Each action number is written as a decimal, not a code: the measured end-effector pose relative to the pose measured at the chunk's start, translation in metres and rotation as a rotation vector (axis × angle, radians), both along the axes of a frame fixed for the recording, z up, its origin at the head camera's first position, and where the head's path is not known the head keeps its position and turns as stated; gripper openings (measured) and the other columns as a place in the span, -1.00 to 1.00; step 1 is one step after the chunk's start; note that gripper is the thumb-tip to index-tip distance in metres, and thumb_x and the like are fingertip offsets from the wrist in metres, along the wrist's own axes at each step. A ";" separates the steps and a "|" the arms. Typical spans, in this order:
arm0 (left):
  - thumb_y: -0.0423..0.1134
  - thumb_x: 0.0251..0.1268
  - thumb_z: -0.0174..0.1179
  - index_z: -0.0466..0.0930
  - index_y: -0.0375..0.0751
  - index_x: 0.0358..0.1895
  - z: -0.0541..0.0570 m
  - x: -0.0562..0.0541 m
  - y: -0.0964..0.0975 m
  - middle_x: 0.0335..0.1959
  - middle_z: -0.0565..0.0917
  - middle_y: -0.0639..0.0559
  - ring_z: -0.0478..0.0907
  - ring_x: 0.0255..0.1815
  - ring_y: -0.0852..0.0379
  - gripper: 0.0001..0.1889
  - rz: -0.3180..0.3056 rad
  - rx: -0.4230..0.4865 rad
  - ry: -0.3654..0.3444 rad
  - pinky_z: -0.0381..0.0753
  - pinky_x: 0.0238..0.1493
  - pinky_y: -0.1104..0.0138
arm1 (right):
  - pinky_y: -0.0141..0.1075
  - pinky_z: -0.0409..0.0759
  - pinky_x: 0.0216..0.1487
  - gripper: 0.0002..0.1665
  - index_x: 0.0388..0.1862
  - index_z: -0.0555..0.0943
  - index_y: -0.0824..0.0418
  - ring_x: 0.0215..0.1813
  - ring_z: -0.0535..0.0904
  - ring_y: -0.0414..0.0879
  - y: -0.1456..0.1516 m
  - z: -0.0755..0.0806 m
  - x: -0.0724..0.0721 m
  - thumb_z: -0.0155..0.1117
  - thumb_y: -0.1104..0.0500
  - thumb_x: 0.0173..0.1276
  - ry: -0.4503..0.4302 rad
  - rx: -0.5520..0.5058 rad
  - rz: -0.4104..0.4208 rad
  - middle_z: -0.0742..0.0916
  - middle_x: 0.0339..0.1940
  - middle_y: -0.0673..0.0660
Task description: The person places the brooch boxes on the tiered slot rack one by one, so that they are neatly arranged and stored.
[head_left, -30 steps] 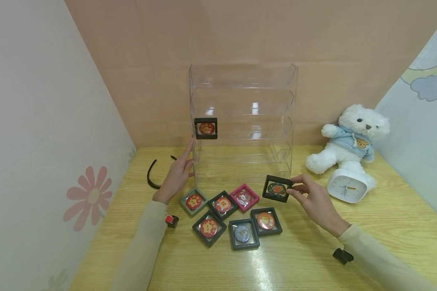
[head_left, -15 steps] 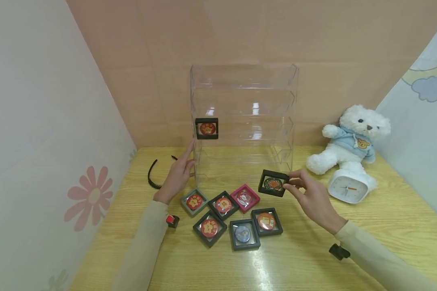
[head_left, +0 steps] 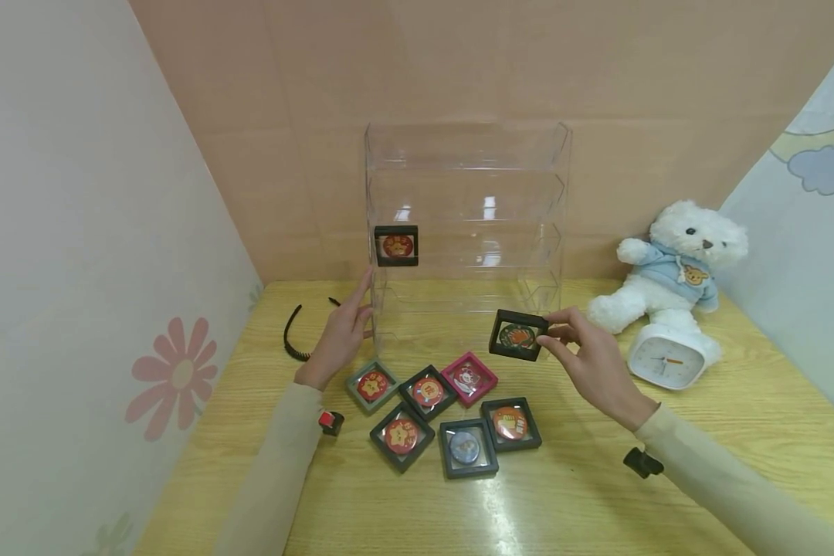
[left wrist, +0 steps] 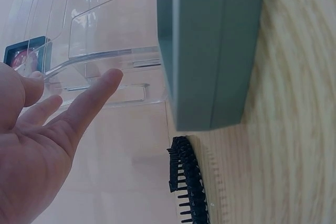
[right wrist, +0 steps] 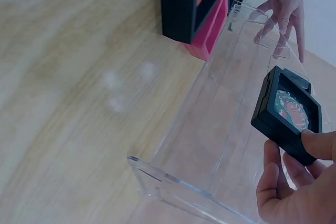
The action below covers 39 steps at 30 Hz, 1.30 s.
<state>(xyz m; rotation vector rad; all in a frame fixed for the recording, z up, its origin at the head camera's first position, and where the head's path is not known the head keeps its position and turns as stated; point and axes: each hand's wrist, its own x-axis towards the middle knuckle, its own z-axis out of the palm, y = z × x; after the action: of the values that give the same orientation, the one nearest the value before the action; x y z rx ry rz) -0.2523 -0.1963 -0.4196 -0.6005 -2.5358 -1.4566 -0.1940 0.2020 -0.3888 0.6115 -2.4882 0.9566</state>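
Note:
My right hand [head_left: 601,371] pinches a black display frame [head_left: 517,336] by its right side, in front of the rack's lower part. A dark green and red round badge shows inside it, clearer in the right wrist view. The clear acrylic tiered rack [head_left: 469,166] stands upright at the back. With extended fingers, my left hand [head_left: 337,340] rests against the rack's lower left side. Another black frame with a red badge [head_left: 397,245] sits at the left end of a middle tier. Before the rack lie several framed badges, among them a green frame [head_left: 373,384] and a pink frame [head_left: 469,378].
A white teddy bear [head_left: 688,255] in a blue top sits at the right, with a white clock [head_left: 674,357] leaning before it. Left of the rack lies a black toothed headband [head_left: 292,336]. Dark frames [head_left: 469,469] lie towards the front of the wooden table [head_left: 403,517].
My right hand has carried the black frame up and slightly left, towards the rack. The left hand stays at the rack's side.

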 end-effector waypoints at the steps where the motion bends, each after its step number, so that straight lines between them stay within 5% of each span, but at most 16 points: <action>1: -0.40 0.63 -0.15 -0.20 0.36 0.66 0.000 0.000 0.000 0.63 0.04 0.00 0.45 0.33 -0.25 -0.24 -0.001 0.000 0.002 0.77 -0.11 0.19 | -0.40 0.66 -0.21 -0.66 0.12 0.55 0.24 -0.09 0.75 0.05 -0.001 0.001 -0.001 0.38 0.26 0.42 -0.003 -0.002 0.007 0.74 0.00 0.17; 10: -0.38 0.64 -0.15 -0.21 0.38 0.66 -0.001 -0.001 -0.001 0.63 0.05 -0.02 0.45 0.33 -0.25 -0.24 -0.009 0.001 0.018 0.77 -0.11 0.24 | -0.46 0.51 -0.42 -0.67 0.11 0.55 0.26 -0.11 0.75 0.10 -0.009 0.006 -0.009 0.37 0.32 0.40 0.012 -0.031 0.049 0.78 -0.10 0.22; 20: -0.39 0.63 -0.13 -0.21 0.37 0.66 0.000 -0.001 0.001 0.62 0.07 -0.03 0.47 0.29 -0.26 -0.23 -0.004 0.001 0.009 0.77 -0.13 0.25 | -0.62 0.51 -0.21 -0.65 0.09 0.55 0.31 -0.11 0.75 0.09 -0.015 0.014 -0.022 0.40 0.36 0.37 0.068 -0.046 0.067 0.74 -0.01 0.20; 39: -0.35 0.63 -0.13 -0.20 0.47 0.64 -0.002 -0.002 0.001 0.62 0.10 0.03 0.51 0.26 -0.21 -0.23 0.025 -0.018 -0.002 0.77 -0.18 0.32 | -0.59 0.51 -0.26 -0.64 0.14 0.52 0.29 -0.04 0.74 0.09 -0.037 0.032 -0.043 0.36 0.32 0.42 0.066 -0.032 0.119 0.72 0.01 0.19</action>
<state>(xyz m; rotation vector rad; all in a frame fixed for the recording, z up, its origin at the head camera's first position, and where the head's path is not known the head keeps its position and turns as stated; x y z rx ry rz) -0.2542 -0.1955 -0.4214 -0.5687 -2.5513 -1.4286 -0.2374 0.1649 -0.3570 0.7747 -2.3966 1.0016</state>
